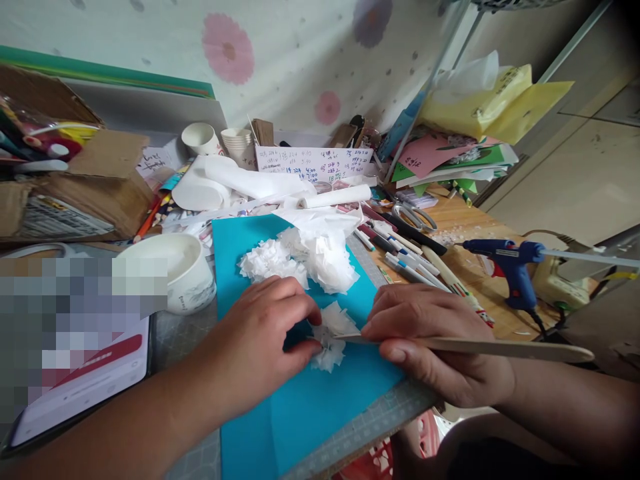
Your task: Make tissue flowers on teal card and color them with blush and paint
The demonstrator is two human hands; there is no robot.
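Note:
Crumpled white tissue paper lies on a blue sheet in front of me. My left hand reaches in from the left, with thumb and fingertip closed on the edge of that paper. My right hand grips a long flat wooden stick. The stick's narrow end reaches left and meets the tissue paper; its rounded end sticks out to the right. Just beyond my hands, a ruffled heap of white tissue pieces rests on the same sheet.
To the left stand a white bowl and a phone. Pens, scissors and a blue glue gun lie to the right. Paper rolls, paper cups and a cardboard box crowd the back.

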